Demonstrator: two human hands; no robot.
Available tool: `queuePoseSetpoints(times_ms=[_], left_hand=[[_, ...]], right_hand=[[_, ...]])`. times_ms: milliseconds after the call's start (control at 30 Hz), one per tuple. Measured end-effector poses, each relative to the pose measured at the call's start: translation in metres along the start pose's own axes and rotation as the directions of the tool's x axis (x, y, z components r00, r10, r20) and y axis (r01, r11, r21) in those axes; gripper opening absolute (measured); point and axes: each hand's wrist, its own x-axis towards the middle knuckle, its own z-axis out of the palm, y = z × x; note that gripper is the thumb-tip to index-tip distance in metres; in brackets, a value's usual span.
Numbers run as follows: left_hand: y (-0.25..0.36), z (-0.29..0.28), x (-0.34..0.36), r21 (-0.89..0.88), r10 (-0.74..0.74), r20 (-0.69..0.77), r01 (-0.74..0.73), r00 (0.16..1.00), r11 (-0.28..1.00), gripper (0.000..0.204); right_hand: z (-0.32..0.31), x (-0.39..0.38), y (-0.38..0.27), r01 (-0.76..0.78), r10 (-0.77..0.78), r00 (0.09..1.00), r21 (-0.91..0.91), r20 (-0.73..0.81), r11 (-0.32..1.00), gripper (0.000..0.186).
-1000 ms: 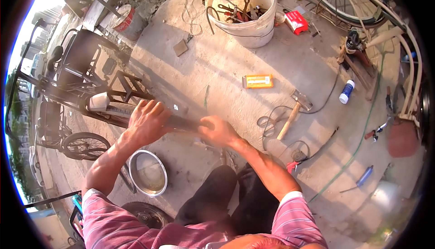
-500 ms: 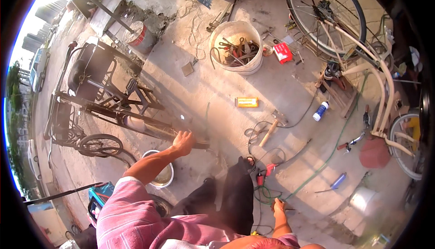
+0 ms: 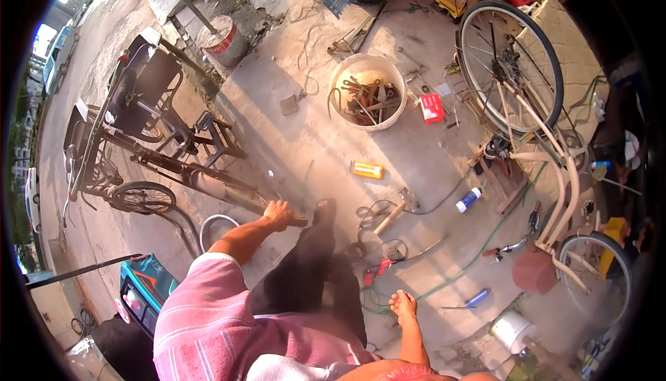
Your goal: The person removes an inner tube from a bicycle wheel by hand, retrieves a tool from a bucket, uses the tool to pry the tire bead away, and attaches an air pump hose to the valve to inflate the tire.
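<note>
Rubber tyre [image 3: 248,199], left hand [image 3: 277,216] palm-down atop

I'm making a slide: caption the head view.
Left hand on a wheel, right hand apart, a bucket of tools beyond.

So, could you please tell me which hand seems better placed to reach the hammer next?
Probably the right hand: it appears free and looks nearer the hammer in this view, while the left hand is on the bicycle wheel.
</note>
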Motion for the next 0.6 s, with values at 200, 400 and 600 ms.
queuePoseSetpoints(times_ms=[200, 400, 600], left_hand=[[-0.029, -0.04, 0.033, -0.215, -0.033, 0.146, 0.064, 0.989, 0.974, 0.037], [-0.095, -0.04, 0.112, -0.457, 0.061, 0.476, 0.187, 0.877, 0.87, 0.04], [-0.222, -0.077, 0.225, -0.57, 0.006, 0.41, 0.252, 0.912, 0.782, 0.032]], right_hand=[[0.102, 0.003, -0.253, 0.34, -0.339, 0.935, 0.002, 0.103, 0.94, 0.034], [0.259, 0.031, -0.523, 0.661, -0.615, 0.75, -0.279, 0.243, 0.696, 0.036], [0.398, 0.166, -0.705, 0.667, -0.775, 0.538, -0.73, 0.332, 0.151, 0.07]])
